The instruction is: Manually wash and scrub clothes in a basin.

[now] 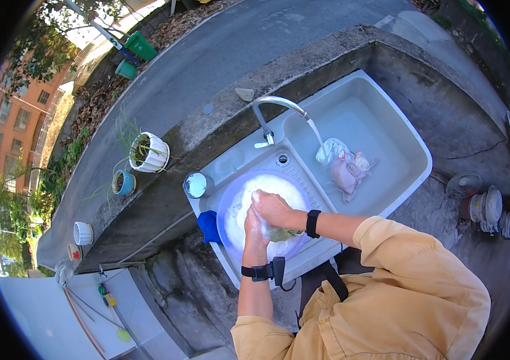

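Both of my hands are pressed together over a purple plastic basin (224, 198) full of white suds (277, 182). A soapy greenish cloth (284, 234) is bunched between them, and part of it hangs below the fingers. My left hand (255, 227) comes up from the front, while my right hand (275, 209) reaches in from the right and lies over the left fingertips. Foam covers some of the fingers. In the sink bowl (385, 135), a pinkish wet garment (347, 173) and a pale cloth (332, 150) lie in water. The curved metal faucet (282, 100) runs onto them.
A metal cup (197, 185) and a blue cloth (209, 227) sit at the drainboard's left edge. Potted plants (150, 153) and a stone (245, 94) rest on the concrete ledge (219, 103). Stacked buckets (484, 207) stand at the right.
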